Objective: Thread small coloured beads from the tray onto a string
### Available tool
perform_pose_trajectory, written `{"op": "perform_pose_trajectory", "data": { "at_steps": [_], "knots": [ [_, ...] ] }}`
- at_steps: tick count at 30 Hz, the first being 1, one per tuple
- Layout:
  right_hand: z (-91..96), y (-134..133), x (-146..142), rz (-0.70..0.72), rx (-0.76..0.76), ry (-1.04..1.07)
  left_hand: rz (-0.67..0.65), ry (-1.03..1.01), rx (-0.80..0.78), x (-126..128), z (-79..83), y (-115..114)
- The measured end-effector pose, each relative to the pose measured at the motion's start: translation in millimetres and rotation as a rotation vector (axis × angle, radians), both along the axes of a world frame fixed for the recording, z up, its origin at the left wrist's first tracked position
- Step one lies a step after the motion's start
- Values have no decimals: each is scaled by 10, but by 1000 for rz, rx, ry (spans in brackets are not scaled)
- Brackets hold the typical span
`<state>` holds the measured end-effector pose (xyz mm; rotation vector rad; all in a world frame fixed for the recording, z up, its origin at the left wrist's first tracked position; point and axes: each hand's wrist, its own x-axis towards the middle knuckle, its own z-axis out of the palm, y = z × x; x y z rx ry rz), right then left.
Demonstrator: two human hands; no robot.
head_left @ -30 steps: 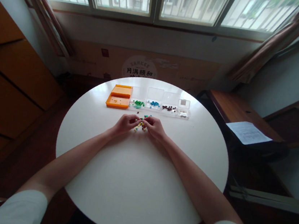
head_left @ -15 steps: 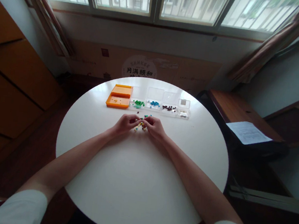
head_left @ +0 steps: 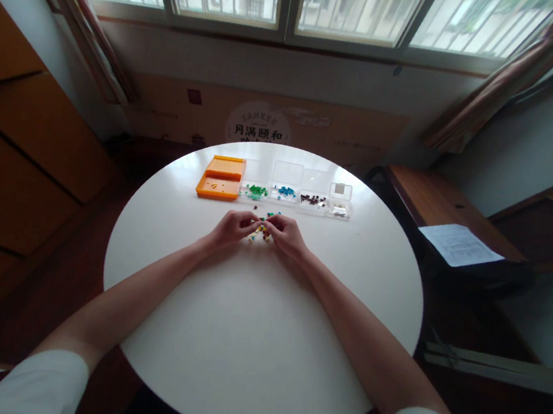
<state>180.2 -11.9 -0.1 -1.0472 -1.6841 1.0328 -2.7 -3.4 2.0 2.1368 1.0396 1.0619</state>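
Observation:
Both hands meet over a small heap of mixed coloured pieces [head_left: 260, 232], in yellow, green, blue and dark tones, on the white round table [head_left: 250, 338]. My left hand [head_left: 234, 227] is closed in a pinch, its fingertips at the heap's left side. From the other side, my right hand [head_left: 287, 234] pinches too, its fingertips almost touching the left ones. Whatever sits between the fingertips is too small to make out. Just beyond the hands lies a single dark piece [head_left: 255, 208].
Behind the heap stands a row of open boxes: an orange box [head_left: 218, 194] with a few yellow pieces, then clear boxes of green pieces [head_left: 257, 192], blue pieces [head_left: 286, 191], dark pieces [head_left: 313, 200] and a smaller clear box [head_left: 339, 208]. Papers [head_left: 459, 246] lie on a wooden bench [head_left: 454, 195] at right.

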Motion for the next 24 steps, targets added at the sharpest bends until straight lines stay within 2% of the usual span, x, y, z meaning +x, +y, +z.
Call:
{"op": "perform_pose_trajectory", "data": {
  "at_steps": [24],
  "knots": [
    [46, -22, -17, 1, -4, 20, -1, 2, 19, 0, 28, -21]
  ]
}}
